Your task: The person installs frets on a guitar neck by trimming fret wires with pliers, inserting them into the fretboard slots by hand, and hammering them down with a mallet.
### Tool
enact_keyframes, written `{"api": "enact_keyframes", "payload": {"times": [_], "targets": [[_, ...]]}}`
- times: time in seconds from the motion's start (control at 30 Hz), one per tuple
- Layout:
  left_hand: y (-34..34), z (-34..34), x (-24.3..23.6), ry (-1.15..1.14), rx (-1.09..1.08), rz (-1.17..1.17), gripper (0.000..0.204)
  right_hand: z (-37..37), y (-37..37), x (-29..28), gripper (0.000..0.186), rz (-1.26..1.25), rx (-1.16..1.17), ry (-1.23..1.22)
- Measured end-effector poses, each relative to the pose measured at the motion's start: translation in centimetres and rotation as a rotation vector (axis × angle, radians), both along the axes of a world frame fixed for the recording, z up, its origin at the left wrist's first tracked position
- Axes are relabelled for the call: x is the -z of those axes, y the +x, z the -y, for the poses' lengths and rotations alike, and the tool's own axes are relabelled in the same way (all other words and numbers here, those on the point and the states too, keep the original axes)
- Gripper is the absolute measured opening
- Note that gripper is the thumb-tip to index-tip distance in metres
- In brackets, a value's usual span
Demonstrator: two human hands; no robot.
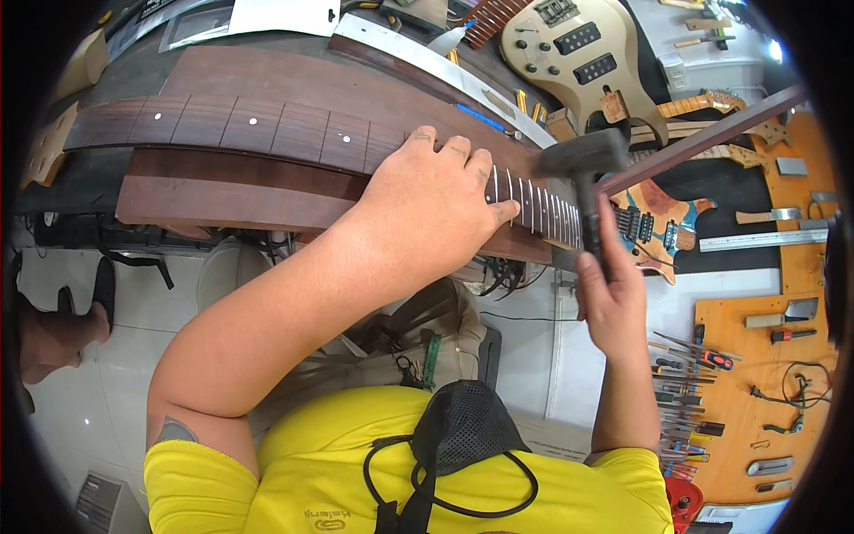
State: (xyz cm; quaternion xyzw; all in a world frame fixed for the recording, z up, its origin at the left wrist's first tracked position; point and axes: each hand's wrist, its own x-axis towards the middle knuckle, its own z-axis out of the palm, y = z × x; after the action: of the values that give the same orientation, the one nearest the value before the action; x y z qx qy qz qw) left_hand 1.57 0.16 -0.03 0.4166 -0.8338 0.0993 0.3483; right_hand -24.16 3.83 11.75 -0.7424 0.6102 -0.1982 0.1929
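Note:
A guitar neck [307, 129] with a dark fretboard and white dots lies across the bench on brown boards. Bright metal frets cross its right part, while the left part shows only slots. My left hand [436, 191] is closed over the neck near its middle, fingers at the far edge and thumb beside the frets. In my right hand [614, 298] is the handle of a hammer [583, 156], which is raised over the fretted end. Motion blurs the hammer's dark head. Whether it touches a fret I cannot tell.
A brown board [231, 196] sticks out toward me under the neck. Behind it lie a long metal-edged bar [427, 71] and a blue pen [485, 120]. A gold guitar body [614, 53] and a multicoloured guitar [667, 222] are to the right, beside a tool panel [756, 289].

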Motion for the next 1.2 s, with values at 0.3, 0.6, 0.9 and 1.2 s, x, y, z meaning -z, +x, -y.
{"api": "enact_keyframes", "payload": {"times": [0.3, 0.6, 0.9, 1.2], "targets": [[0.2, -0.3, -0.6, 0.078, -0.010, 0.083, 0.039, -1.0, 0.3, 0.4, 0.065, -0.098, -0.028, 0.070], [-0.4, 0.0, 0.1, 0.056, -0.109, 0.002, 0.044, -1.8, 0.2, -0.1, 0.065, -0.135, -0.031, 0.060], [-0.3, 0.1, 0.3, 0.067, -0.090, 0.011, 0.043, -2.1, 0.2, -0.3, 0.066, -0.132, -0.039, 0.060], [-0.3, 0.1, 0.3, 0.055, -0.112, 0.036, 0.045, -2.4, 0.1, -0.8, 0.067, -0.175, -0.040, 0.075]]}}
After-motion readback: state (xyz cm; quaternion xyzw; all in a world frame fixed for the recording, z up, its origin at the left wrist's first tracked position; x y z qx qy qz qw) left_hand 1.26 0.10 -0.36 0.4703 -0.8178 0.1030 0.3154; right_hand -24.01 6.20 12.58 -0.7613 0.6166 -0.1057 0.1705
